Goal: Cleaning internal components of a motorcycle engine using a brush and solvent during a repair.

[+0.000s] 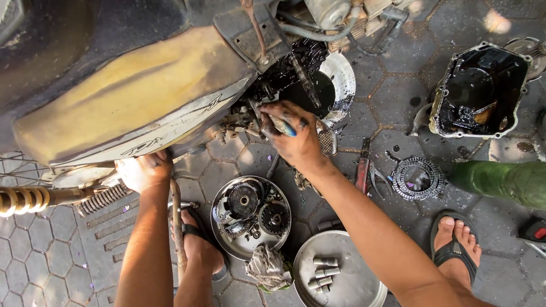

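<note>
Oily right hand (296, 139) with fingers curled tight round a blue-handled tool (282, 126), its tip at the black greasy open motorcycle engine (296, 85), left hand (143, 170) closed on the underside of the worn yellow motorcycle body (125, 96), round metal tray of clutch parts (250, 216) on the paving below

One label only — a dark script decal (170, 128) slanting along the motorcycle's white side-panel stripe.
</note>
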